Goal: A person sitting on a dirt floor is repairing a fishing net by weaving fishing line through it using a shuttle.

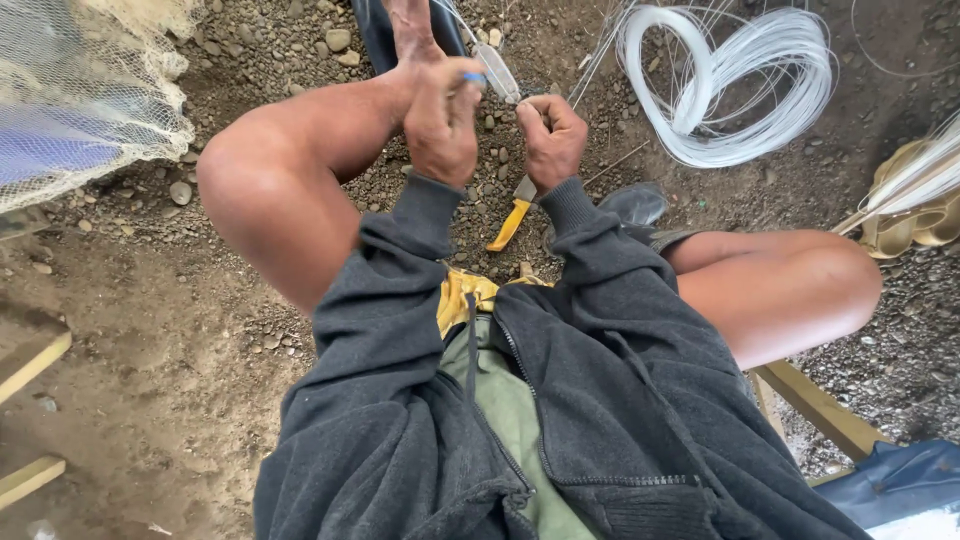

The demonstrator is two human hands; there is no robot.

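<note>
I sit with knees apart over gravelly ground. My left hand (441,120) is closed around a pale netting needle (497,72) wound with clear line, a bit of blue showing at the fingertips. My right hand (550,135) is a fist just to the right, pinching thin clear line that runs up toward the needle. A yellow-handled knife (510,222) lies on the ground below my hands, between my dark sleeves.
A coil of white monofilament line (735,85) lies at upper right. Pale netting (85,90) hangs at upper left. A brass-coloured object (915,215) sits at the right edge, wooden slats (820,410) at lower right and left, a blue sheet (895,480) at bottom right.
</note>
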